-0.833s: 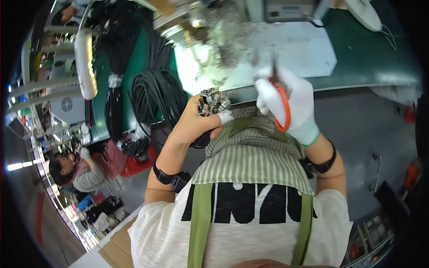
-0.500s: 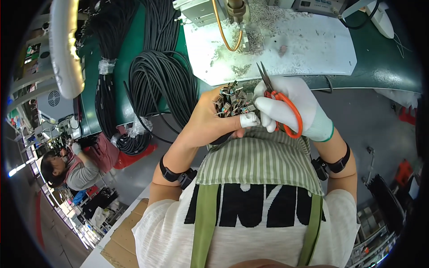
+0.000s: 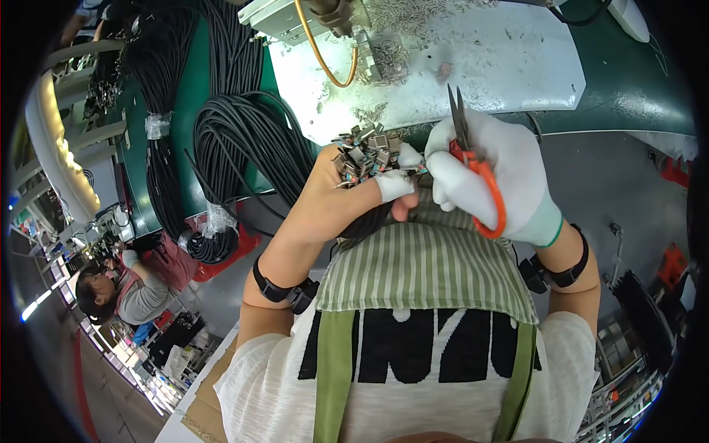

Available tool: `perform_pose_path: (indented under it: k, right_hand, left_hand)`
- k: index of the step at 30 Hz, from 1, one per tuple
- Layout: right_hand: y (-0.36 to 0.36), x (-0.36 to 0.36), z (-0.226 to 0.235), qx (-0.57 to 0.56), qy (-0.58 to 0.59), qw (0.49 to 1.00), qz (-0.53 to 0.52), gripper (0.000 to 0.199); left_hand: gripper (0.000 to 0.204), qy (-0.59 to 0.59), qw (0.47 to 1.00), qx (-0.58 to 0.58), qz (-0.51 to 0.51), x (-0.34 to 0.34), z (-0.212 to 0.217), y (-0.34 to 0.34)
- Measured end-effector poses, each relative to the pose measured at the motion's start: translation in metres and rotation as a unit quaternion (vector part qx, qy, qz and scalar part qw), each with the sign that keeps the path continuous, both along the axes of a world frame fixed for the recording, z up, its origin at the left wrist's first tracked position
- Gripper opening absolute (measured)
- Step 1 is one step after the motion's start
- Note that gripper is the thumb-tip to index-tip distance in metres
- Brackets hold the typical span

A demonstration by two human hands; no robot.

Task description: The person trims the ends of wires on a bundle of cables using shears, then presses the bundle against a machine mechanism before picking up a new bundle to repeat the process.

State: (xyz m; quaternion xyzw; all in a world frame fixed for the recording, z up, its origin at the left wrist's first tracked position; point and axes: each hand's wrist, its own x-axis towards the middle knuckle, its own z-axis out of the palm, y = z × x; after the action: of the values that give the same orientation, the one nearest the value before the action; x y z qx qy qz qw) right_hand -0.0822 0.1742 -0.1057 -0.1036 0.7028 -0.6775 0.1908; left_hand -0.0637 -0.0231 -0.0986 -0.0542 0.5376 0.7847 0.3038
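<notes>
My left hand [image 3: 332, 203] is wrapped round a bundle of black cables whose metal connector ends [image 3: 367, 153] stick up in a dense cluster. White tape or finger cots cover its thumb tip and a fingertip. Close beside it, my white-gloved right hand [image 3: 513, 173] holds scissors with orange-red handles [image 3: 489, 193]. Their dark blades point up and away from me, slightly apart. The gloved thumb and fingertips are at one connector end at the right of the cluster; whether they pinch it, I cannot tell.
Beyond my hands, a white board [image 3: 487, 70] strewn with small metal scraps lies on the green table [image 3: 605, 81], under a machine with an orange tube [image 3: 325, 63]. Coiled black cables [image 3: 247, 148] lie at left. Another person [image 3: 144, 292] sits further left.
My view has shifted a little. The scissors stand more upright in my right hand, and its fingers are slightly further from the cluster, which now shows more fully.
</notes>
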Motion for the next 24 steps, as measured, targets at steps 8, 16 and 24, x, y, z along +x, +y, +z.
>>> perform_pose_path:
  k: [8, 16, 24]
  right_hand:
    - [0.014, -0.006, -0.001, 0.007, -0.027, 0.997, 0.069, 0.014]
    - [0.015, 0.015, 0.001, 0.338, 0.379, 0.860, -0.049, 0.015]
    - [0.021, 0.020, -0.011, 0.180, 0.204, 0.962, 0.003, 0.008]
  left_hand:
    - [0.019, -0.079, 0.994, 0.061, 0.040, -0.001, 0.003, 0.008]
    - [0.023, 0.047, 0.978, -0.157, 0.127, -0.001, 0.006, 0.030]
    - [0.025, 0.309, 0.908, -0.261, 0.109, 0.000, -0.011, 0.032]
